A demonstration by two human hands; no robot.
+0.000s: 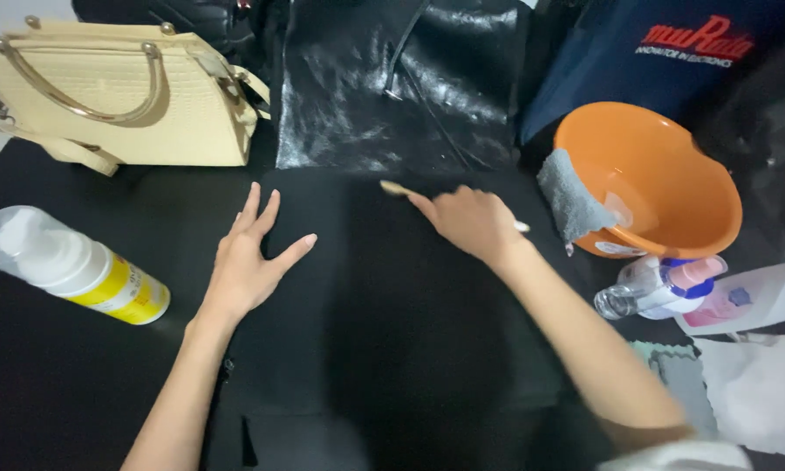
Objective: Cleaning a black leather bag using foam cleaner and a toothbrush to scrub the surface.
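Black leather piece (pixel 392 288) lies on the desk (pixel 52 375); left hand (pixel 249 262) presses it flat, fingers spread, right hand (pixel 467 222) gripping a small brush (pixel 399 188).

From my remote seat I'm seeing two bare forearms come up from the bottom edge, nothing worn on either wrist: no watch, no bracelet, no ring that I can make out. The left hand (pixel 246 266) shows slim fingers with longish, neatly rounded nails, plain and unpainted as far as I can tell. Over on the right hand (pixel 469 222) side, there's just a sliver of white sleeve at the lower corner, up near the elbow.
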